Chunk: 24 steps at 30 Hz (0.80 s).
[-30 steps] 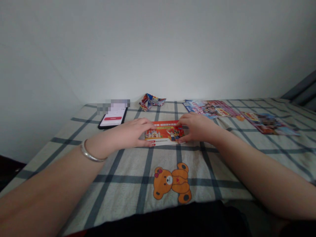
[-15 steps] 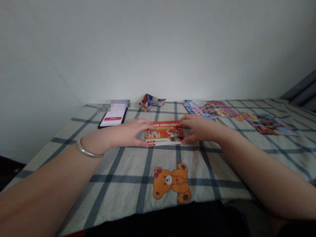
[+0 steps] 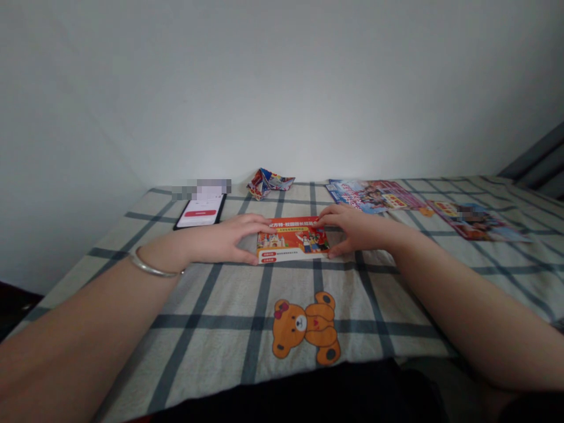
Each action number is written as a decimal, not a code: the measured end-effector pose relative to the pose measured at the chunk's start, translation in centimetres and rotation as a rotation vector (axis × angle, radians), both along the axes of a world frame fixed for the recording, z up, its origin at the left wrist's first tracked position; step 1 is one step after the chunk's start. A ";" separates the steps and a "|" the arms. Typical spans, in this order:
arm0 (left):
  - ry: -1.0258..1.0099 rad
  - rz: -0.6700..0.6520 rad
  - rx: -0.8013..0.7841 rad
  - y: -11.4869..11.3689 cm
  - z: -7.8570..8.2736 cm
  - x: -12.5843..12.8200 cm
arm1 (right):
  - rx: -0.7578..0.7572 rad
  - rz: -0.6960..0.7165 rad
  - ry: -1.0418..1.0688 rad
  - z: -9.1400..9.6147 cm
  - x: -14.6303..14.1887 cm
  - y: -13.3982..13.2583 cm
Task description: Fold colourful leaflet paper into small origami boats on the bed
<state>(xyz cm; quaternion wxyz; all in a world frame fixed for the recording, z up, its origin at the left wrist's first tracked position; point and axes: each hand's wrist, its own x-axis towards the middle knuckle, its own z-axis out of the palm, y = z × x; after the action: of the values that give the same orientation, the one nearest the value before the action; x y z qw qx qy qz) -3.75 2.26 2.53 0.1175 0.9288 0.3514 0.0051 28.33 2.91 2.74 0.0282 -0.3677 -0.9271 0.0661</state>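
Observation:
A small red and orange printed flyer (image 3: 293,241) lies flat on the checked cloth, with a castle and cartoon figures on it. At its left edge is my left hand (image 3: 220,239), thumb and fingers spread; a fingertip rests over the upper left corner and the thumb tip is by the lower left. My right hand (image 3: 359,229) is open too, its fingers on the upper right corner and its thumb at the lower right. A silver bangle (image 3: 154,269) circles my left wrist.
A phone (image 3: 200,208) with a lit screen lies behind my left hand. A folded colourful paper (image 3: 268,183) stands near the wall. Glossy leaflets (image 3: 374,195) overlap at the back right, and another leaflet (image 3: 478,220) lies farther right. A printed teddy bear (image 3: 306,326) decorates the cloth.
My left hand has slid slightly left, so its thumb has drawn back from the flyer and more of the left edge shows. My right hand stays nearly still.

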 end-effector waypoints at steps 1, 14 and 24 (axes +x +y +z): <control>-0.008 -0.004 -0.001 0.0 -0.1 -0.1 | 0.006 0.002 0.011 -0.1 0.0 0.0; -0.015 0.087 0.236 -1.7 -1.0 2.1 | 0.204 0.063 0.084 -1.3 -2.5 -1.6; 0.051 0.003 0.487 -2.2 -1.4 3.3 | 0.333 0.183 0.107 -1.0 -5.0 -3.6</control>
<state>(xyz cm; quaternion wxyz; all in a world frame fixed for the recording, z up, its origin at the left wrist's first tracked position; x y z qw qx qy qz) -0.40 0.06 1.15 -0.1188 0.9290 0.3442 0.0666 23.36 -0.70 1.72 0.1320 -0.2684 -0.9519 -0.0663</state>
